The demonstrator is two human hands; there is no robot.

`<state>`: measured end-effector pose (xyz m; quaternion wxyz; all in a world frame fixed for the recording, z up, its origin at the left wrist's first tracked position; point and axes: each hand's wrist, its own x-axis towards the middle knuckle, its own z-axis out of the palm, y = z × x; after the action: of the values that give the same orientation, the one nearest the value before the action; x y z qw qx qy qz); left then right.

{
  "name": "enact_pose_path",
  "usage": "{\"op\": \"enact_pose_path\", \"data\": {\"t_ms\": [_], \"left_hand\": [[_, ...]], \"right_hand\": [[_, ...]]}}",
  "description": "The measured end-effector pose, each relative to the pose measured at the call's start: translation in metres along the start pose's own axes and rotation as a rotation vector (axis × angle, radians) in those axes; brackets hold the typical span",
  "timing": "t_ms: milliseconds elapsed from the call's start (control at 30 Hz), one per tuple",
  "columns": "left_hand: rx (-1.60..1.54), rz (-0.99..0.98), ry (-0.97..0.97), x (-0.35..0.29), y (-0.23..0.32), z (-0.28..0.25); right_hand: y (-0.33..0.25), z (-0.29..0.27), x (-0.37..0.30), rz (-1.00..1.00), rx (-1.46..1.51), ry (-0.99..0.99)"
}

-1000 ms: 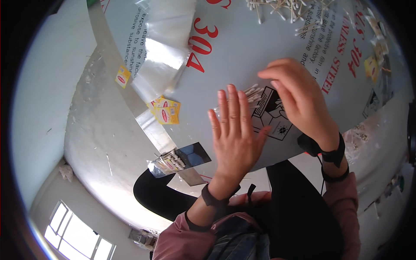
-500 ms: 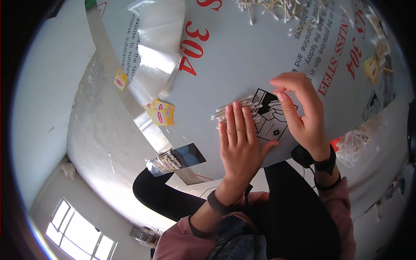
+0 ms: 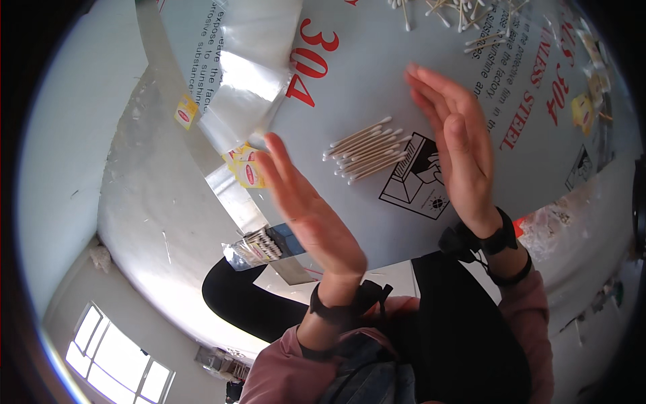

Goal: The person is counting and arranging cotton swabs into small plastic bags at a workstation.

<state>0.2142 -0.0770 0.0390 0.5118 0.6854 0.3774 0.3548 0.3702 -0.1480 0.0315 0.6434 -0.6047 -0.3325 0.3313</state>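
Note:
A small bundle of cotton swabs (image 3: pixel 369 152) lies on the grey sheet-covered table, its sticks roughly side by side and slanting up to the right. On its left, my left hand (image 3: pixel 304 205) is held edge-on with fingers stretched out, apart from the swabs and partly over the yellow paper cards (image 3: pixel 249 172). To the right of the bundle, my right hand (image 3: pixel 461 145) stands with its palm turned inward and fingers extended. Neither hand holds anything or touches the swabs.
Clear plastic bags (image 3: pixel 252 67) lie in a stack at the far left. More loose swabs (image 3: pixel 464 13) are scattered at the far edge. A filled swab packet (image 3: pixel 259 246) rests at the near left edge; a plastic bag of swabs (image 3: pixel 548 225) is beyond the right edge.
My left hand has lifted off the swabs and moved left, uncovering them. My right hand has straightened its fingers and turned its palm inward.

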Motion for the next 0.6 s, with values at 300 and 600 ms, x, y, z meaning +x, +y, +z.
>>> {"op": "enact_pose_path", "data": {"t_ms": [300,600], "left_hand": [[-0.503,-0.207,0.073,0.009,0.001,0.015],[0.040,0.001,-0.114,-0.002,-0.001,-0.003]], "right_hand": [[0.007,0.036,0.001,-0.002,0.111,-0.037],[0.011,0.014,-0.002,-0.147,-0.024,0.093]]}}
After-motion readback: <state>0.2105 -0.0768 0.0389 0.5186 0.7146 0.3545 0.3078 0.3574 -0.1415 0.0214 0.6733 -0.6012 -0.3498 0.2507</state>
